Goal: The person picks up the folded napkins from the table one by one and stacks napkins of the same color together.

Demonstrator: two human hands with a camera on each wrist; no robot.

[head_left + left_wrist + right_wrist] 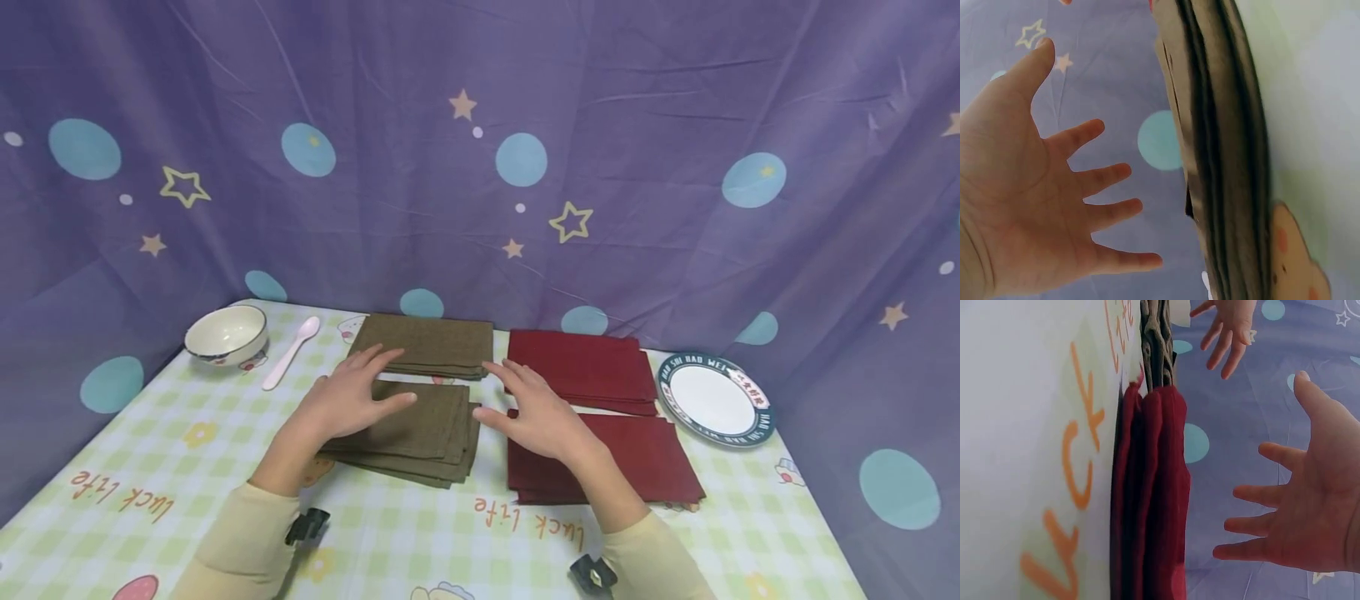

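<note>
Both hands hover over folded cloths with fingers spread and nothing held. My left hand (352, 398) is above the near brown cloth stack (420, 425), which shows its layered folds side-on in the left wrist view. Behind it lies another folded brown cloth (427, 340). My right hand (536, 410) overlaps the left part of the near red cloth stack (637, 454). A second folded red cloth (577, 362) lies just behind that one. In the right wrist view, the right hand (1310, 494) stands apart from the red folds, its fingers straight.
At the back left stand a white bowl (227, 333) and a pale pink spoon (291, 353). A white plate (712, 400) with a dark lettered rim lies at the right edge. The checked tablecloth (405, 542) covers the table; a purple curtain (420, 208) hangs behind.
</note>
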